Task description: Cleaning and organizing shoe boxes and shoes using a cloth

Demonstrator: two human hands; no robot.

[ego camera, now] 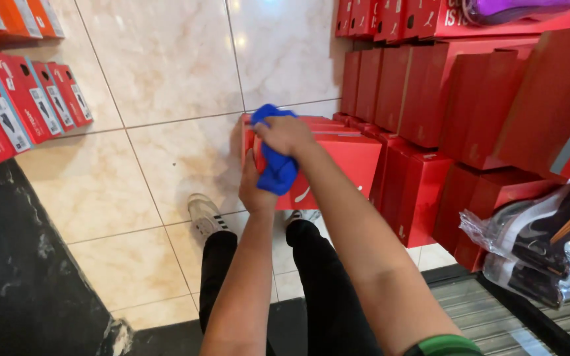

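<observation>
I look down at a red shoebox (338, 165) held out in front of my legs. My left hand (253, 188) grips its near left side from below. My right hand (285, 135) presses a crumpled blue cloth (277, 170) against the box's left end and top edge. The cloth hangs down between my two hands. A green band (446, 345) shows on my right wrist.
Stacks of red shoeboxes (430, 92) fill the right side. More red boxes (14, 105) line the left. Shoes wrapped in clear plastic (549, 244) lie at the right. Beige floor tiles (166, 59) lie ahead, with my white shoe (204, 214) below and a dark marble ledge (14, 264) at left.
</observation>
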